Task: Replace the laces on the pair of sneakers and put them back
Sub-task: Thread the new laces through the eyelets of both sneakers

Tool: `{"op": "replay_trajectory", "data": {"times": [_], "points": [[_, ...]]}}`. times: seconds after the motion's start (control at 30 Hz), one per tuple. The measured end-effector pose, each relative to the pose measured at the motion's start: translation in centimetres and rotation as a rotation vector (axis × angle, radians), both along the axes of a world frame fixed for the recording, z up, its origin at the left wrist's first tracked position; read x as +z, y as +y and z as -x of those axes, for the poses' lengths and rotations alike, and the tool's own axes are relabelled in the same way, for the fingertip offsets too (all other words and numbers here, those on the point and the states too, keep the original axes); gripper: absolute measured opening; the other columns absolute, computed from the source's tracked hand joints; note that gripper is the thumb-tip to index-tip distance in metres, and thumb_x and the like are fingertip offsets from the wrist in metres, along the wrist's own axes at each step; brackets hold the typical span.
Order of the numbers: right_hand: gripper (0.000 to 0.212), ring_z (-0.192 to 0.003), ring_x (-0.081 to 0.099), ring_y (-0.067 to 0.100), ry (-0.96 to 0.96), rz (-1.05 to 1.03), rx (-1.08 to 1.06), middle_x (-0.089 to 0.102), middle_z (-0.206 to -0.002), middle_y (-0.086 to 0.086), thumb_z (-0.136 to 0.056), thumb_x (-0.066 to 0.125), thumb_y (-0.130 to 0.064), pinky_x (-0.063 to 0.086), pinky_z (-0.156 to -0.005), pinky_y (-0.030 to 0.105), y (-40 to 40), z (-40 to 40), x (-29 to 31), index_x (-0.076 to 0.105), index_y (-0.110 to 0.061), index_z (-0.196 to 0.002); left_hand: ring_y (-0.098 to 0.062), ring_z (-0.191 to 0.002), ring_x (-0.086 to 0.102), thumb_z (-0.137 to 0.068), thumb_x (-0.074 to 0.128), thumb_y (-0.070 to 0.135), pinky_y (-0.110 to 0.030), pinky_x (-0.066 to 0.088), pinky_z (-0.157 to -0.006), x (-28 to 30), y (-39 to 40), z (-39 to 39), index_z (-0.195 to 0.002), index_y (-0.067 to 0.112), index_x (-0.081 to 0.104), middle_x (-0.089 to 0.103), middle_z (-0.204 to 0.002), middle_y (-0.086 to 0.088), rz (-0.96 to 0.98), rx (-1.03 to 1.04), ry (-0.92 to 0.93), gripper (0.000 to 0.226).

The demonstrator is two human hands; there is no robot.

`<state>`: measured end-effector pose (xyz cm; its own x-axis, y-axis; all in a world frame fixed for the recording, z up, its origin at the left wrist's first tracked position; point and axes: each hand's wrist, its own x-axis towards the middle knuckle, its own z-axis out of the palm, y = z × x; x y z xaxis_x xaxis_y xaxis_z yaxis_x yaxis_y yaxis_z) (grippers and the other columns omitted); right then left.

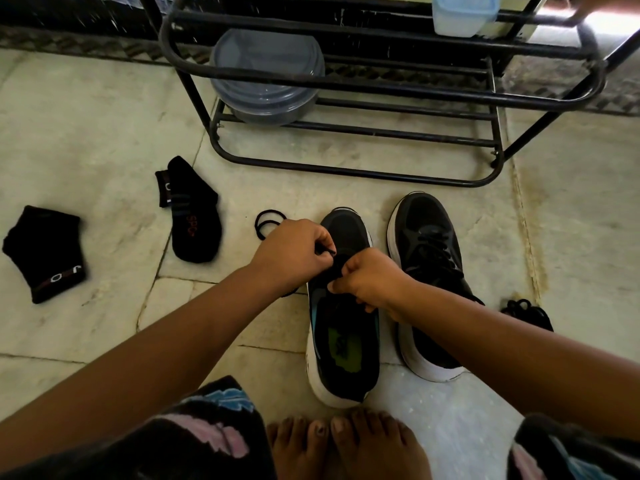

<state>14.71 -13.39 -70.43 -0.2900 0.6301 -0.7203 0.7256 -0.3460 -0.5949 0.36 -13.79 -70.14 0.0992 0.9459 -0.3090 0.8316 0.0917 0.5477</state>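
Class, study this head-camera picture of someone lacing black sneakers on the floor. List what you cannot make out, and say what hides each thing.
- Eyelets and lacing of the black white-soled sneaker on the left: head view, covered by the left hand and right hand.
- How far the thin black lace is threaded: too dark and small.
- Pale blue plastic box on the black metal rack: cut off by the top edge.
- Black lace bundle: partly behind the right forearm.
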Motion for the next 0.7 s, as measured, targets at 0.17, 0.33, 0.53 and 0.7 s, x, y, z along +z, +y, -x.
{"op": "replay_trajectory", "data": {"times": [0.17, 0.33, 0.53, 0.7], "points": [[0.025, -0.051, 0.045, 0.014, -0.020, -0.107, 0.075, 0.046, -0.057, 0.002, -0.084, 0.067, -0.021, 0.040, -0.053, 0.026, -0.5, 0.1, -0.3, 0.053, -0.011, -0.066, -0.013, -0.082, 0.063, -0.084, 0.058, 0.018, -0.031, 0.054, -0.075, 0.6, -0.1, -0.4, -0.095, 0.020, 0.072, 0.071, -0.095, 0.002, -0.008, -0.080, 0.096, 0.018], [0.024, -0.052, 0.043, 0.014, -0.003, -0.126, 0.075, 0.044, -0.057, 0.003, -0.083, 0.067, -0.019, 0.038, -0.054, 0.027, -0.6, 0.2, -0.4, 0.053, -0.010, -0.067, -0.007, -0.072, 0.058, -0.084, 0.058, 0.016, -0.020, 0.048, -0.065, 0.4, 0.1, -0.2, -0.092, 0.019, 0.072, 0.067, -0.086, 0.005, 0.019, -0.087, 0.069, 0.016], [0.025, -0.059, 0.046, 0.020, 0.015, -0.137, 0.056, 0.046, -0.063, 0.007, -0.084, 0.068, -0.020, 0.040, -0.059, 0.030, -0.8, 0.0, -0.6, 0.055, -0.007, -0.068, -0.005, -0.072, 0.059, -0.079, 0.070, 0.011, -0.009, 0.043, -0.059, -0.7, -0.6, 1.3, -0.089, 0.020, 0.059, 0.061, -0.077, 0.007, 0.104, 0.220, -0.263, 0.017], [0.020, -0.065, 0.055, 0.019, 0.040, -0.171, 0.079, 0.057, -0.072, 0.008, -0.085, 0.067, -0.022, 0.047, -0.062, 0.030, -0.9, -0.1, -0.8, 0.066, -0.002, -0.088, -0.003, -0.060, 0.056, -0.075, 0.075, 0.010, -0.005, 0.039, -0.050, -1.0, -1.0, 1.2, -0.082, 0.019, 0.057, 0.061, -0.066, 0.004, 0.141, 0.300, -0.345, 0.022]]}}
